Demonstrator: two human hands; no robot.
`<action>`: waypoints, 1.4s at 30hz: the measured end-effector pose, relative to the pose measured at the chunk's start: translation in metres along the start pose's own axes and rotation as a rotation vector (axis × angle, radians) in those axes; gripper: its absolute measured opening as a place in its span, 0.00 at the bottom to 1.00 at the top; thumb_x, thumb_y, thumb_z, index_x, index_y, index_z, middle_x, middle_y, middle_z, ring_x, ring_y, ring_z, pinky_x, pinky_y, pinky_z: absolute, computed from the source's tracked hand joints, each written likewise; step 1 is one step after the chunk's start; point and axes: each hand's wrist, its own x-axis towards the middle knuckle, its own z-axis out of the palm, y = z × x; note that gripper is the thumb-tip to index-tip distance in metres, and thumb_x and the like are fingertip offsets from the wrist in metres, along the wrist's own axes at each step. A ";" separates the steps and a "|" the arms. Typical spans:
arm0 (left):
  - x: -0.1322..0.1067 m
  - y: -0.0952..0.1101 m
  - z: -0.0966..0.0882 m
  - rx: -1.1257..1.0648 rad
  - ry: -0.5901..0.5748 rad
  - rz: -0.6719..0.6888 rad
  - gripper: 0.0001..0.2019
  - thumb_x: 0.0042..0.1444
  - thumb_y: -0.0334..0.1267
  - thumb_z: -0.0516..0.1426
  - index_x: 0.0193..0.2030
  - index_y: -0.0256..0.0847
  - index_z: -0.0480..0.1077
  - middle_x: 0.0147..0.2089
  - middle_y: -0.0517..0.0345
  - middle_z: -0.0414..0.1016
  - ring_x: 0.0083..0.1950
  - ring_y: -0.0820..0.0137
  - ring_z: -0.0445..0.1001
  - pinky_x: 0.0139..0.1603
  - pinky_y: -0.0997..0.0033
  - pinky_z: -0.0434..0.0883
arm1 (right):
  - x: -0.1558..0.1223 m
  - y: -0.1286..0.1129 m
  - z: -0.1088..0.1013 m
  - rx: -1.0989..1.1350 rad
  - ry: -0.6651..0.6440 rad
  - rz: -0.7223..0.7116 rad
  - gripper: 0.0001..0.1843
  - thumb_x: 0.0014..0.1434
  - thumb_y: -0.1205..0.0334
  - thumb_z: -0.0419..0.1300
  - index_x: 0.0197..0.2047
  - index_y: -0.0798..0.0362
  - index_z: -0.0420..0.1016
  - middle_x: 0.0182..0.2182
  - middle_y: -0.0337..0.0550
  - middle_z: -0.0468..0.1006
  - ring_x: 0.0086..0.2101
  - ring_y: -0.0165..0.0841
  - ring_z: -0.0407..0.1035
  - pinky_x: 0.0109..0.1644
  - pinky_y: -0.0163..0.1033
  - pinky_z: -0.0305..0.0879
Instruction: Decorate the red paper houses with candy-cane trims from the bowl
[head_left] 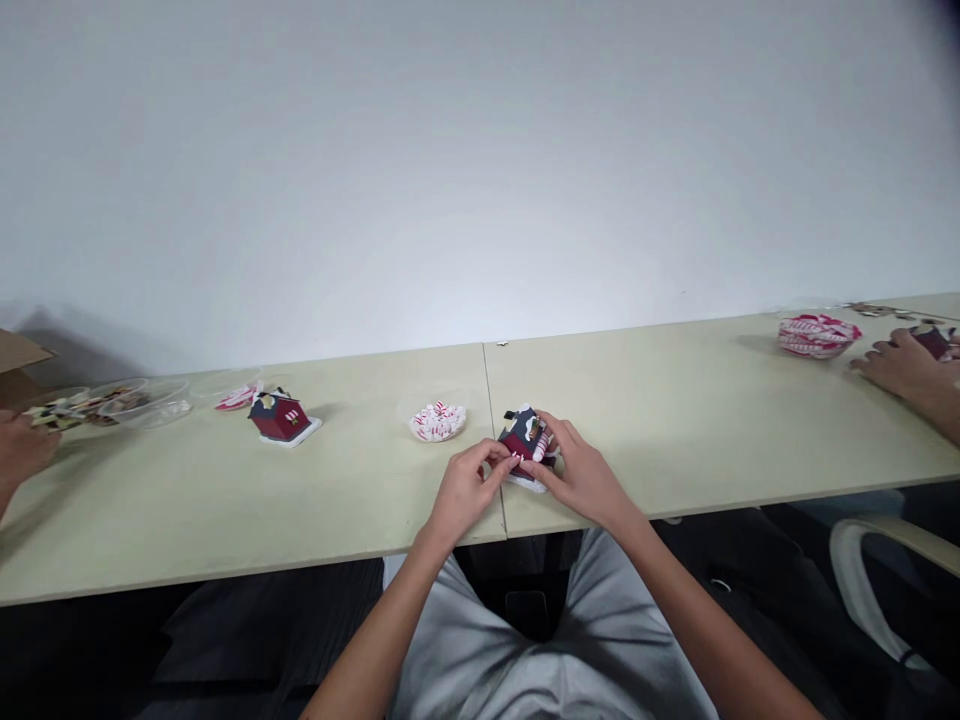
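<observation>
A small dark red model house [523,440] with a dark roof and white base stands on the pale table [660,420] just in front of me. My left hand [466,492] pinches at its near left side, fingers closed on a small red and white piece. My right hand [579,472] wraps the house's right side, with a red and white striped candy-cane piece [538,447] between its fingers and the wall. A clear dish of red and white striped pieces [438,420] sits just left of the house.
A second finished model house [280,416] stands farther left, beside clear dishes [142,402] of parts. Another person's hand [21,448] reaches in at far left. At far right another person's hand [906,368] holds a dark piece near a bowl of striped pieces [816,334]. A chair arm [870,560] sits lower right.
</observation>
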 end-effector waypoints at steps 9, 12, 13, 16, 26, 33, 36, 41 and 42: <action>0.000 0.001 0.000 -0.048 -0.020 -0.038 0.13 0.65 0.47 0.58 0.40 0.39 0.76 0.37 0.57 0.81 0.37 0.70 0.76 0.35 0.74 0.68 | 0.001 0.001 0.002 -0.012 0.019 -0.002 0.36 0.65 0.42 0.57 0.71 0.44 0.53 0.57 0.51 0.72 0.51 0.44 0.74 0.56 0.50 0.71; 0.001 0.001 0.000 -0.046 -0.023 -0.038 0.13 0.65 0.47 0.58 0.39 0.40 0.75 0.36 0.57 0.80 0.36 0.70 0.76 0.35 0.74 0.68 | 0.000 0.000 0.001 -0.011 0.021 -0.001 0.36 0.65 0.42 0.57 0.71 0.43 0.54 0.57 0.51 0.73 0.50 0.43 0.75 0.55 0.50 0.72; 0.001 0.001 -0.001 -0.047 -0.026 -0.039 0.13 0.65 0.47 0.58 0.40 0.40 0.75 0.36 0.57 0.80 0.36 0.71 0.76 0.34 0.75 0.68 | 0.000 0.000 0.001 -0.011 0.020 0.000 0.36 0.65 0.41 0.57 0.71 0.43 0.54 0.57 0.51 0.73 0.50 0.43 0.75 0.55 0.50 0.72; 0.000 0.001 -0.001 -0.050 -0.034 -0.039 0.12 0.65 0.47 0.58 0.41 0.40 0.75 0.37 0.57 0.80 0.37 0.70 0.76 0.33 0.75 0.67 | 0.000 -0.001 0.001 -0.020 0.017 0.001 0.37 0.65 0.41 0.57 0.71 0.43 0.54 0.58 0.51 0.72 0.50 0.44 0.75 0.56 0.50 0.72; -0.004 0.000 0.000 0.053 -0.069 0.047 0.09 0.65 0.42 0.56 0.48 0.42 0.70 0.38 0.58 0.78 0.35 0.73 0.74 0.31 0.76 0.66 | 0.001 -0.001 0.000 -0.042 0.032 0.005 0.38 0.63 0.39 0.58 0.71 0.43 0.54 0.57 0.50 0.73 0.50 0.45 0.75 0.55 0.50 0.72; -0.005 0.001 0.000 0.145 -0.058 0.074 0.10 0.67 0.44 0.55 0.50 0.43 0.69 0.39 0.58 0.79 0.37 0.71 0.76 0.32 0.75 0.67 | 0.001 0.000 -0.001 -0.021 0.033 -0.013 0.38 0.64 0.40 0.57 0.71 0.43 0.54 0.58 0.50 0.72 0.52 0.45 0.74 0.57 0.51 0.71; -0.005 0.000 0.000 0.189 -0.061 0.084 0.10 0.68 0.44 0.54 0.50 0.44 0.69 0.39 0.58 0.79 0.37 0.70 0.77 0.32 0.75 0.67 | 0.001 0.002 0.001 -0.005 0.035 -0.015 0.38 0.64 0.40 0.58 0.71 0.44 0.55 0.59 0.51 0.72 0.53 0.45 0.73 0.57 0.52 0.71; -0.006 0.001 0.000 0.248 -0.057 0.111 0.09 0.68 0.44 0.54 0.49 0.44 0.68 0.39 0.58 0.79 0.36 0.70 0.76 0.32 0.75 0.67 | 0.003 0.010 0.004 0.112 0.044 0.009 0.39 0.60 0.41 0.62 0.70 0.43 0.58 0.59 0.50 0.72 0.50 0.42 0.74 0.54 0.49 0.73; -0.006 0.001 0.001 0.263 -0.055 0.117 0.09 0.68 0.44 0.54 0.49 0.44 0.68 0.39 0.58 0.79 0.36 0.70 0.76 0.32 0.75 0.67 | 0.004 0.011 0.005 0.138 0.043 0.012 0.39 0.60 0.41 0.63 0.69 0.43 0.59 0.59 0.50 0.72 0.50 0.42 0.74 0.53 0.49 0.73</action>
